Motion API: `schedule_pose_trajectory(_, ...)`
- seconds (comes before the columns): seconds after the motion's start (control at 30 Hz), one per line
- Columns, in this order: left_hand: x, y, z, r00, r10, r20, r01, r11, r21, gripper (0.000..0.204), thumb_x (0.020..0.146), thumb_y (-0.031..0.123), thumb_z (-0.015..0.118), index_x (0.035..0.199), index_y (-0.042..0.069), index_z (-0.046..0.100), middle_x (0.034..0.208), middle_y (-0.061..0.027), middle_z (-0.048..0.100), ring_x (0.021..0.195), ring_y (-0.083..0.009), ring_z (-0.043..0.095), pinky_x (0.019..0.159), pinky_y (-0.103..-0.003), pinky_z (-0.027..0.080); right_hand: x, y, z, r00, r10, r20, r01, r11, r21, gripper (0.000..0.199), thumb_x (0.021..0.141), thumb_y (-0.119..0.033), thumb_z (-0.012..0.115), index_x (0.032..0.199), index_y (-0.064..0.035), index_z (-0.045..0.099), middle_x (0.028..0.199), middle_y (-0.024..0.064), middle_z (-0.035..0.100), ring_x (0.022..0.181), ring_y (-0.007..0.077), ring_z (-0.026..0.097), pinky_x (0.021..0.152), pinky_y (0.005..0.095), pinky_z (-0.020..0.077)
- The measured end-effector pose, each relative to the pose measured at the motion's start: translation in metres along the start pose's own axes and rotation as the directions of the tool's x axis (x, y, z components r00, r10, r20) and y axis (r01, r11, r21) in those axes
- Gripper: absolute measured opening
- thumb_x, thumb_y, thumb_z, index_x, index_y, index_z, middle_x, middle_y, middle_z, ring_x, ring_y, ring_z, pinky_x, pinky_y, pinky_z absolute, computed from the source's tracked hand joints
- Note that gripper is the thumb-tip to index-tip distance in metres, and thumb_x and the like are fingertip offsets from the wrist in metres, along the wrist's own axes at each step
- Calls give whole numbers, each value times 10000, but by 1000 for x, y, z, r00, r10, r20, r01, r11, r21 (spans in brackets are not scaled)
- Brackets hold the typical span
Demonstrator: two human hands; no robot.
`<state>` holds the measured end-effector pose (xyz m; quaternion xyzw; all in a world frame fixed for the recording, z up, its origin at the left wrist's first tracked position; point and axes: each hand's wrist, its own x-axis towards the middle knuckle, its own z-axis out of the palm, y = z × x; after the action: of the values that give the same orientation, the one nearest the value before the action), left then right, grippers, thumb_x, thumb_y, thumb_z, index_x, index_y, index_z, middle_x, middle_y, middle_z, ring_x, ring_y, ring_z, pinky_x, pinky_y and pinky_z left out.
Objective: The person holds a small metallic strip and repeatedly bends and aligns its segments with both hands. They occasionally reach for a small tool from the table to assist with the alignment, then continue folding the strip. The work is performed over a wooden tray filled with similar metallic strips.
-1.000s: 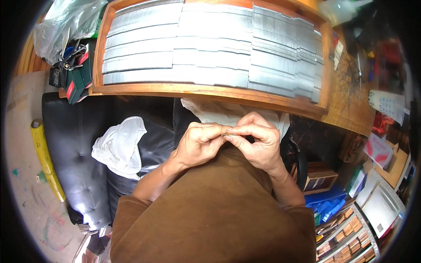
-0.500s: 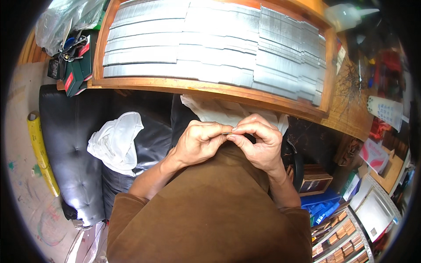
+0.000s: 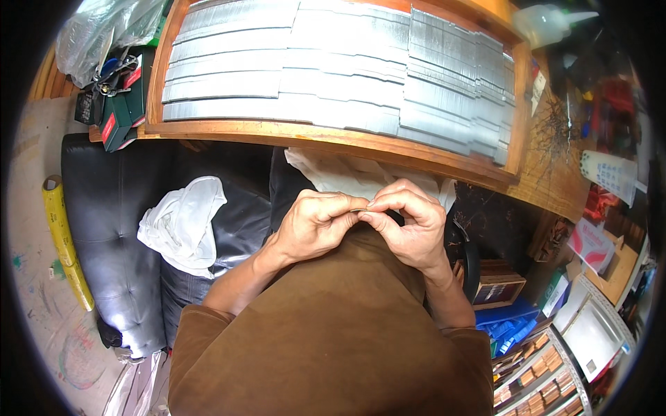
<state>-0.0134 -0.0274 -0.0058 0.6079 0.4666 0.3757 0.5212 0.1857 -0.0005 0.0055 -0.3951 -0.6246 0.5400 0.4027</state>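
Observation:
My left hand [image 3: 320,220] and my right hand [image 3: 411,223] meet fingertip to fingertip in front of my chest. Between their pinched thumbs and forefingers sits a small thin piece [image 3: 359,210], mostly covered by the fingers; its kind cannot be made out. Just beyond the hands lies a white cloth [image 3: 326,168], partly under the edge of a wooden tray [image 3: 333,133]. Rows of overlapping flat grey metallic strips [image 3: 347,66] fill that tray.
A black padded seat [image 3: 114,229] holds a crumpled white cloth [image 3: 184,225]. Left of it stands a yellow roll [image 3: 66,239]. Dark green boxes [image 3: 119,123] sit beside the tray. At right are a squeeze bottle [image 3: 548,26], a patterned cup [image 3: 609,173] and a blue bin [image 3: 510,326].
Both hands keep the same pinch in nearly the same place. The fingers and the small piece show hardly any shift.

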Motion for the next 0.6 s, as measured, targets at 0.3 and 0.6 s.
schedule_pose_trajectory(0.3,1,3,0,1000,2,0,-2,1000,10,192,857,-15,763,1048,-23,765,863,-177,768,745,-252,765,665,-308,584,1,1,1,1000,-14,-21,14,1000,-9,167,780,31,850,865,-2,711,833,81,701,733,157,669,658,275,535)
schedule_pose_trajectory(0.6,1,4,1,1000,-7,-5,7,999,-33,184,867,-5,775,1049,-29,761,862,-175,770,749,-232,767,664,-294,583,1,0,0,999,-27,-23,27,1000,6,159,787,50,826,866,-4,699,839,90,707,751,180,683,681,288,540)
